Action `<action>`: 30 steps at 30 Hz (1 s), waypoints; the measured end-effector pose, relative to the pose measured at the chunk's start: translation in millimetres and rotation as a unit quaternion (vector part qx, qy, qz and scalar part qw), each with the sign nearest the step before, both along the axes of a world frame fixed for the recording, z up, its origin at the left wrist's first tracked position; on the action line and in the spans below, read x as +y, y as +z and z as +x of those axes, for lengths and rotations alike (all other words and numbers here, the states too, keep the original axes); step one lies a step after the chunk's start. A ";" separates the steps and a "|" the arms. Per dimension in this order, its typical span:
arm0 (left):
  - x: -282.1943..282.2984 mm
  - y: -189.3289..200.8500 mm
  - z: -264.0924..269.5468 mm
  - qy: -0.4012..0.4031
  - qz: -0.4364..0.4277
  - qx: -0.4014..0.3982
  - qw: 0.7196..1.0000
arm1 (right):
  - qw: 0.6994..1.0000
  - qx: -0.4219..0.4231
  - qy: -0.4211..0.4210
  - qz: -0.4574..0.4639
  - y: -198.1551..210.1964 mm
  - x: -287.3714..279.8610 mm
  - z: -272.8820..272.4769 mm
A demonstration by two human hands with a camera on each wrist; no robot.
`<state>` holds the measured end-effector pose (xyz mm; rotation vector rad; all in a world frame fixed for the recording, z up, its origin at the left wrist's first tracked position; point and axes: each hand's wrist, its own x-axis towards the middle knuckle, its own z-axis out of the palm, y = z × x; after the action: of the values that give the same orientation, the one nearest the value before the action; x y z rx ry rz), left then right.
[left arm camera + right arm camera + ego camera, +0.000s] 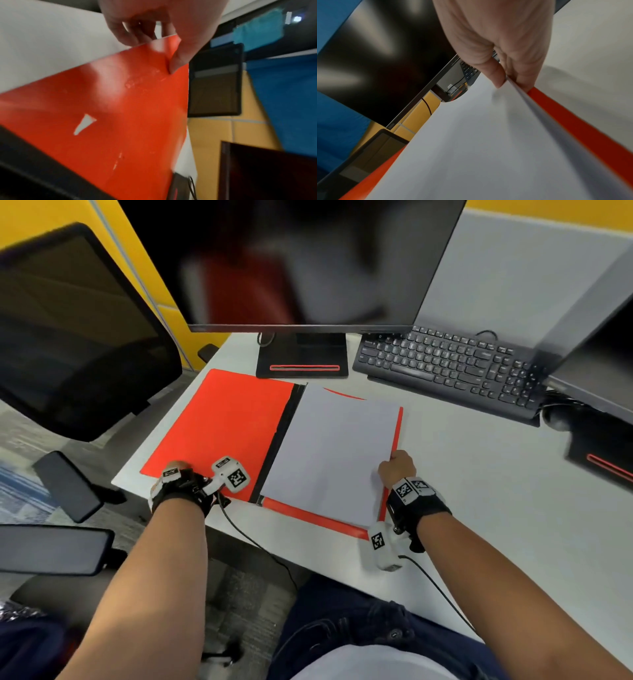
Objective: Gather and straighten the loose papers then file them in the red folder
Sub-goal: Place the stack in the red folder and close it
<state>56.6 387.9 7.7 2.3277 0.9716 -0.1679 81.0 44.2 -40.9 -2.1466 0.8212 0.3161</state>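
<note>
The red folder lies open on the white desk, with a black spine down its middle. A squared stack of white papers rests on its right half. My right hand pinches the stack's right edge, thumb on top of the papers and fingers beneath. My left hand pinches the near left corner of the folder's left cover, thumb on top and fingers under the edge, which the left wrist view shows slightly raised off the desk.
A monitor on a black stand stands just behind the folder. A black keyboard lies at the back right, with a second monitor at the far right. An office chair stands left of the desk.
</note>
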 end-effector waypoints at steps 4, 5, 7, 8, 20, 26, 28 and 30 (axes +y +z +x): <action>12.4 8.2 8.7 0.161 -0.185 -0.108 0.963 | 1.000 -0.015 0.013 0.004 1.6 -4.0 1.8; 9.6 14.7 10.8 0.211 -0.252 -0.177 0.928 | 1.000 -0.018 0.015 0.005 1.9 -4.7 1.4; -2.0 28.0 9.7 0.249 -0.314 -0.317 0.859 | 1.000 -0.018 0.016 0.001 2.6 -6.3 1.0; -9.6 34.5 5.6 0.230 -0.320 -0.365 0.843 | 1.000 -0.019 0.016 0.001 2.9 -6.8 0.4; -89.7 74.2 -17.5 -0.314 -0.110 -0.338 0.880 | 1.000 -0.019 0.004 -0.012 10.2 -0.1 -5.7; -104.3 64.1 -19.0 -0.506 -0.041 -0.242 0.827 | 1.000 -0.010 0.012 -0.014 14.4 -0.7 -8.3; -115.6 53.7 -21.4 -0.557 -0.031 -0.193 0.807 | 0.999 -0.009 0.032 -0.017 16.2 -1.3 -8.5; -128.4 41.8 -24.1 -0.603 0.000 -0.161 0.782 | 0.998 -0.004 0.055 -0.005 17.1 -6.3 -7.7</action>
<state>32.5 259.4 49.6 2.4876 -0.7906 -0.2442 73.3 37.9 -23.8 -2.2058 0.7024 0.3601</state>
